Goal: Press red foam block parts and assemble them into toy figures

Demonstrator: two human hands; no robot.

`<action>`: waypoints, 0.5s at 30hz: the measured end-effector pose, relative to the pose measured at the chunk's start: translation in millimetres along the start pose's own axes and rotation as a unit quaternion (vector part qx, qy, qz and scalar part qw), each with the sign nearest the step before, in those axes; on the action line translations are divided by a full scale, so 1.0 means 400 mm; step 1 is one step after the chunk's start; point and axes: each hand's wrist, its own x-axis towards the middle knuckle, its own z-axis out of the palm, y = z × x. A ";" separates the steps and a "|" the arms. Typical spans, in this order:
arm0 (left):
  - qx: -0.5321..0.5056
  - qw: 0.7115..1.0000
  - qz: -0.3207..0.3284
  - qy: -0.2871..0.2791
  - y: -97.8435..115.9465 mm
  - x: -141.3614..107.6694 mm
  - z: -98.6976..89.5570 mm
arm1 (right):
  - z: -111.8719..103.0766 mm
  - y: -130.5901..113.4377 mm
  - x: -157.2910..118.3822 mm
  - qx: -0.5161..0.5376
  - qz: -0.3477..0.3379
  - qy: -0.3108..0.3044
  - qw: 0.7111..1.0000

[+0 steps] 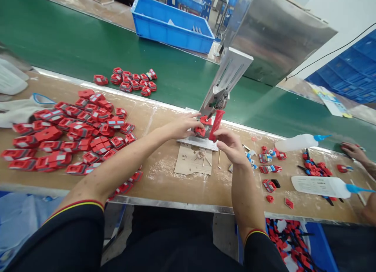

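A small hand press (225, 80) with a slotted metal upright stands in front of me. My left hand (186, 125) reaches in from the left, its fingertips on a red toy car part (200, 131) at the press base (190, 142). Another red piece (206, 120) shows just behind it, under the press tip. On the right, my right hand (231, 144) grips the lower end of the press's red ribbed lever handle (217, 123) between thumb and fingers. The palm side of my left hand is partly hidden.
Many red toy car parts (79, 127) are heaped at left, and more (133, 80) sit on the green conveyor (176, 68). Cardboard (190, 162) lies before the press. White bottles (319, 185) and small parts lie right, near a co-worker's hand (354, 151). A blue crate (173, 29) stands behind.
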 end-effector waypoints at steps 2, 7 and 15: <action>0.038 0.998 0.024 -0.047 -0.016 0.021 0.010 | -0.012 -0.047 -0.006 0.023 -0.039 0.004 0.999; 0.094 0.994 0.030 -0.057 -0.039 0.042 0.013 | -0.058 -0.187 0.110 0.028 -0.129 0.016 0.991; 0.080 0.995 0.012 -0.055 -0.064 0.033 -0.020 | -0.134 -0.151 0.263 -0.070 -0.197 0.090 0.974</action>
